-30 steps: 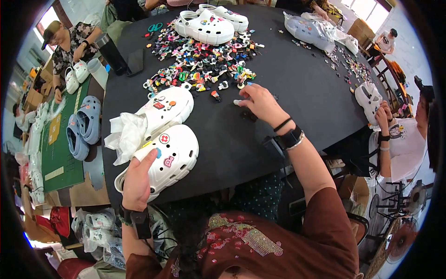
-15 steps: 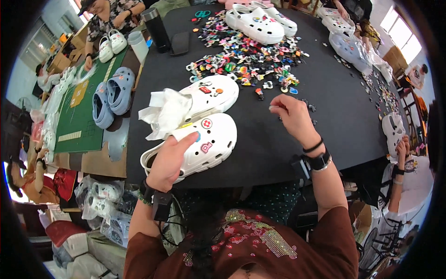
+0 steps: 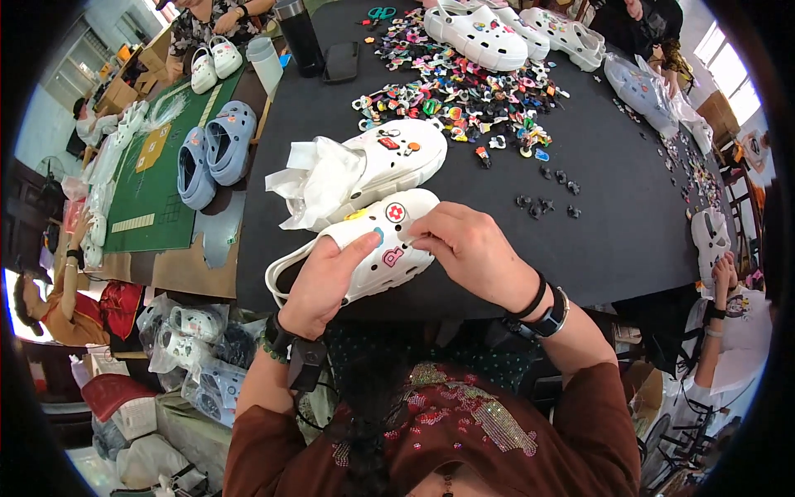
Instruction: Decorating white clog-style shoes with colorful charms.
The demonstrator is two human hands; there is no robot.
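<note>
My left hand (image 3: 319,286) grips a white clog (image 3: 377,286) by its side, thumb on top. On its upper sit a round red-and-white charm (image 3: 395,213), a pink letter-shaped charm (image 3: 392,257), a yellow one and a blue one partly under my thumb. My right hand (image 3: 472,248) is pinched against the clog's toe; whatever is between its fingertips is hidden. Just beyond lies the other white clog (image 3: 426,153), with charms on it and white paper (image 3: 319,182) stuffed in its opening.
Several small black pieces (image 3: 546,205) lie right of my hands. Farther off spreads a heap of colourful charms (image 3: 455,99) with white clogs (image 3: 476,37) behind. A black tumbler (image 3: 298,37) stands far left. Blue-grey clogs (image 3: 228,145) rest on a green mat (image 3: 149,215). Other people work around.
My right hand has come left and down from above the table to the clog's toe. The view has shifted slightly, and the small black pieces now show.
</note>
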